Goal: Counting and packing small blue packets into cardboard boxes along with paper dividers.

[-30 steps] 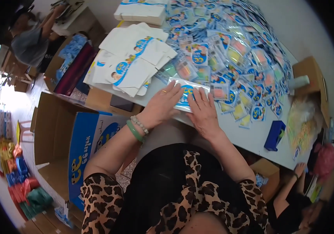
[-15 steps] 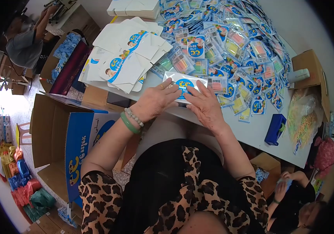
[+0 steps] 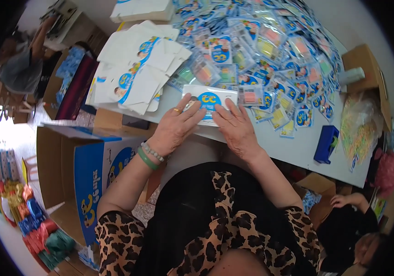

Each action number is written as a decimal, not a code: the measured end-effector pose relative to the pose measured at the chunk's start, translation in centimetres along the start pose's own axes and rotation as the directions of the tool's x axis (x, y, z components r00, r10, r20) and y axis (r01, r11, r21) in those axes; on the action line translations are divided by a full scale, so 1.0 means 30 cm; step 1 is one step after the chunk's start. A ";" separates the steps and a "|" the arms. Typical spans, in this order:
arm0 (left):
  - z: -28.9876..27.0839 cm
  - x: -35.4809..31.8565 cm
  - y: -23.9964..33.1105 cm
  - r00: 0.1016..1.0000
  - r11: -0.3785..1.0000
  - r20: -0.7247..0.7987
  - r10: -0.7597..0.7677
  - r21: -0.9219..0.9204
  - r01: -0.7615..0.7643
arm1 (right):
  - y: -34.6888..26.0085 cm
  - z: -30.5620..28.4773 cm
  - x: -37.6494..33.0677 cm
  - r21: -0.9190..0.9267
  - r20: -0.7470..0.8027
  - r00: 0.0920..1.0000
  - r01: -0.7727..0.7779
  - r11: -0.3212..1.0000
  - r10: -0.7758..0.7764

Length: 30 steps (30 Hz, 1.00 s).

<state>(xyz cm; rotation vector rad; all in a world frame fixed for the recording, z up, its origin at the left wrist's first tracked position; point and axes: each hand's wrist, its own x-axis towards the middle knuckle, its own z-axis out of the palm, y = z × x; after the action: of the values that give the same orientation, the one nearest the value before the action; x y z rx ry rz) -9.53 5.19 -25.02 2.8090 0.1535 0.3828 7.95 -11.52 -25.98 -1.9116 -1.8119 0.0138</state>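
Observation:
A small white box [image 3: 201,90] with a blue oval print lies at the table's near edge, in front of me. My left hand [image 3: 175,125] rests on its left part, fingers stretched out over the top. Across its right part lies my right hand [image 3: 238,129], with its fingers spread flat. Both thumbs are partly hidden. Just beyond the box spreads a large heap of small clear packets [image 3: 266,48] with coloured pieces and blue printed labels. A pile of flat white cartons [image 3: 153,76] lies to the left of my hands.
A blue tape dispenser [image 3: 325,144] and a clear bag of thin coloured strips [image 3: 361,124] sit at the table's right. Left of me stands an open cardboard carton [image 3: 59,161]. Co-workers sit at far left [image 3: 22,73] and lower right [image 3: 348,225].
The box has shifted slightly left in the picture and now lies flatter under my hands. My fingers have straightened over its top. The lower-right co-worker's hand has moved.

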 end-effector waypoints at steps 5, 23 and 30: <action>0.013 -0.006 0.020 0.997 0.996 -0.032 -0.074 0.039 0.075 | 0.002 -0.024 -0.002 0.077 0.016 1.000 -0.023 0.997 0.022; 0.035 0.090 0.257 0.966 0.931 0.040 -0.257 0.277 0.236 | 0.111 0.057 -0.072 0.108 -0.307 0.949 0.102 0.989 -0.065; 0.111 0.120 0.206 0.956 0.898 0.082 -0.282 0.374 0.233 | 0.102 -0.099 -0.192 0.043 -0.431 0.900 -0.057 0.997 0.070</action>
<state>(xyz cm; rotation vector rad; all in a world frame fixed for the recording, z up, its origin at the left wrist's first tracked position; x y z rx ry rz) -4.74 -1.09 -25.29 3.1019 0.6196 0.1078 11.17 -17.92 -26.39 -1.7778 -1.4412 -0.3360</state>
